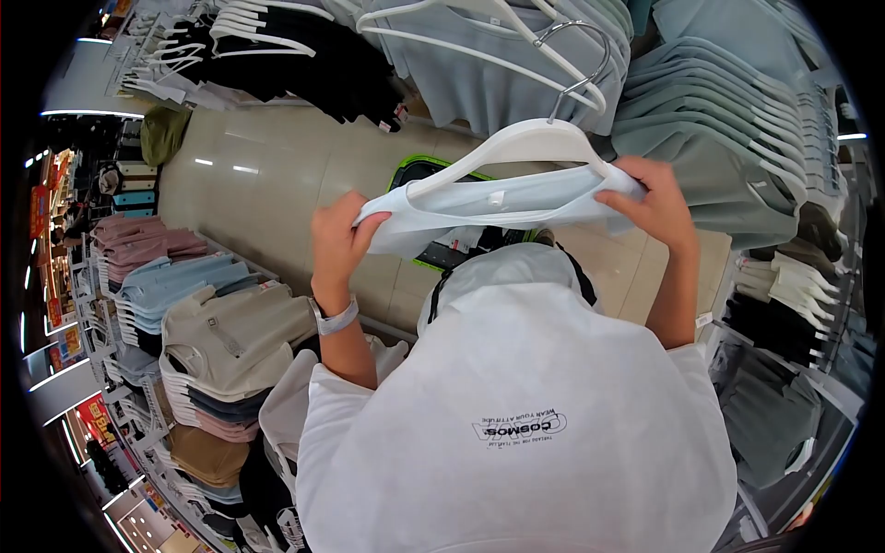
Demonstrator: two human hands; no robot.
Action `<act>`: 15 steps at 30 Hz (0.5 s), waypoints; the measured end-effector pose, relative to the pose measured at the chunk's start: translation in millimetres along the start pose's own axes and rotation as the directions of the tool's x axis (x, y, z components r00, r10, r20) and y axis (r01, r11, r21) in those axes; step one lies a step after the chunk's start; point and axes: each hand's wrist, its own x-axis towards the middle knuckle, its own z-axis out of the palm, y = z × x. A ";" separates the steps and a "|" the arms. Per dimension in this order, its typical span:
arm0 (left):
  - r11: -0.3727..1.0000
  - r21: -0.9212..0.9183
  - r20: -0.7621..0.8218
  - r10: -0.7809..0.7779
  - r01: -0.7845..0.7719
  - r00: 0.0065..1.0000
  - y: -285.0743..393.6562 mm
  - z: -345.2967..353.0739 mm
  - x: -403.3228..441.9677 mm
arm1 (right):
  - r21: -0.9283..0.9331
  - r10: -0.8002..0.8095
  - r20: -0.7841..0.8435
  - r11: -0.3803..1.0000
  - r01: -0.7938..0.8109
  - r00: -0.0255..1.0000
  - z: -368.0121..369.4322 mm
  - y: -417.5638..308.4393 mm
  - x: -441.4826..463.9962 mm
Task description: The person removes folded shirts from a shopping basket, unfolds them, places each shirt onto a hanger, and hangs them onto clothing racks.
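A white hanger [512, 147] with a metal hook carries a pale blue shirt [424, 221] in front of my chest. My left hand [341, 240] pinches the shirt's shoulder at one end of the hanger, thumb on top of the cloth. At the other end my right hand [656, 198] grips the opposite shoulder of the shirt. The neckline with its small label lies between the two hands. Below the shirt is a black basket with a green rim [399, 170], partly hidden by it.
Racks of light blue shirts [442, 74] and grey-green shirts [691, 147] stand ahead and to the right. Black garments [295, 69] hang at the upper left. Folded-over beige, blue and pink shirts [230, 341] hang at the left. Tiled floor [267, 184] shows between racks.
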 end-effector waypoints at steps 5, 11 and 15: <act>0.996 -0.087 0.026 -0.019 0.021 0.999 -2.7 2.3 9.6 | -0.083 0.092 0.030 0.993 -0.089 0.995 -10.0 28.7 -17.4; 0.926 -0.265 0.246 -0.205 0.269 0.947 -12.7 42.6 30.2 | 0.049 0.165 -0.177 0.986 -0.159 0.970 -22.2 37.3 -51.8; 0.883 -0.270 0.479 -0.223 0.385 0.849 -1.1 82.4 67.5 | 0.007 0.310 -0.263 0.948 -0.319 0.914 -47.9 34.0 -75.5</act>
